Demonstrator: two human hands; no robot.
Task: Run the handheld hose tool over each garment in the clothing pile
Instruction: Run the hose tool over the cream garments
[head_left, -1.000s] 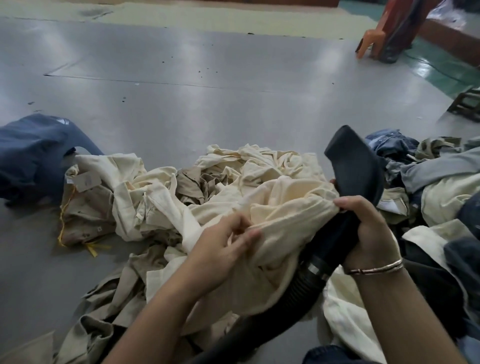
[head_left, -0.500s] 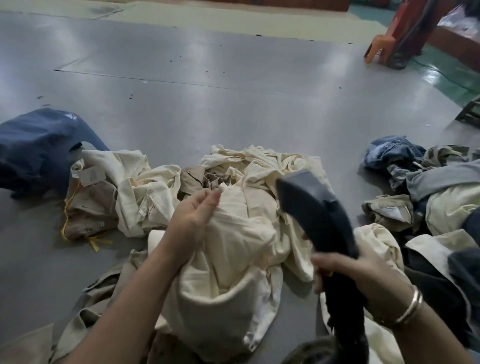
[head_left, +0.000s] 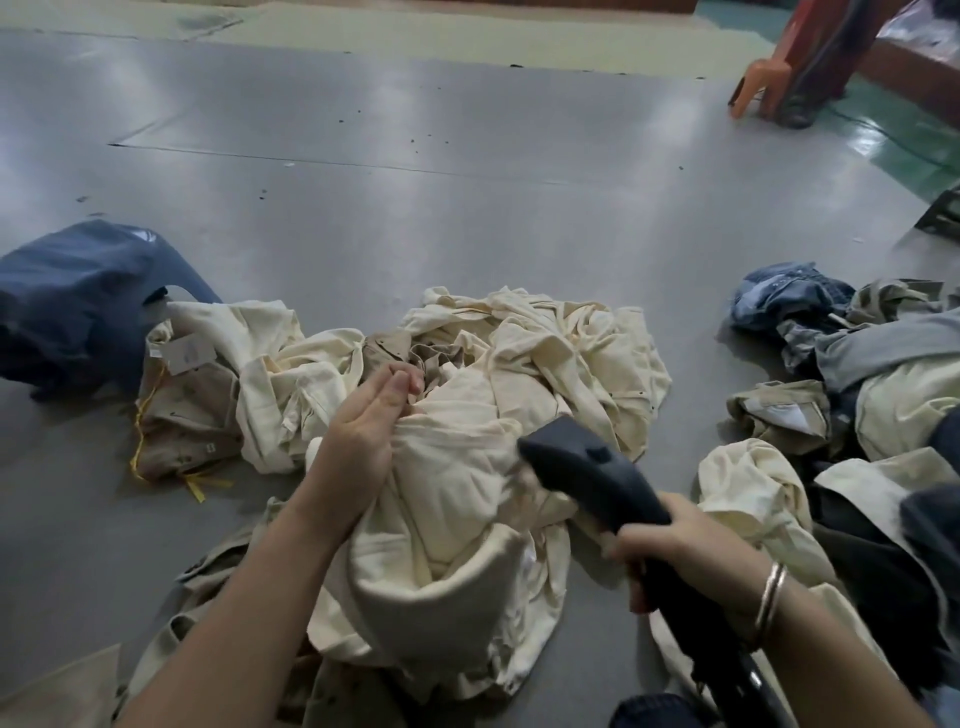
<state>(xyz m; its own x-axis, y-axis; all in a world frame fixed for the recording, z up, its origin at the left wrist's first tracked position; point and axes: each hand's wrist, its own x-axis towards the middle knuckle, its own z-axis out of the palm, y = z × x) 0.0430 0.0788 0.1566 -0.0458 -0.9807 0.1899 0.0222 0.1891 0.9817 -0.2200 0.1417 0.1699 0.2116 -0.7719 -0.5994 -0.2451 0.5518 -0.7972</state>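
Note:
A heap of cream garments (head_left: 540, 358) lies on the grey floor in front of me. My left hand (head_left: 363, 441) grips a bunched cream garment (head_left: 447, 509) at its top and holds it up off the heap. My right hand (head_left: 680, 551) is wrapped round the neck of the black hose tool (head_left: 587, 467). The tool's flat head lies against the right side of that held garment. The hose (head_left: 727, 670) runs down past my right wrist and out of the bottom of the view.
A dark blue garment (head_left: 78, 301) lies at the far left beside khaki clothes with a paper tag (head_left: 184, 353). A second pile of denim, grey and cream clothes (head_left: 857, 379) fills the right side. An orange plastic chair (head_left: 769, 78) stands at the back right.
The tool head has come down from upright and moved left onto the held garment. My left hand has stayed on the bunched cream cloth, gathering it slightly nearer.

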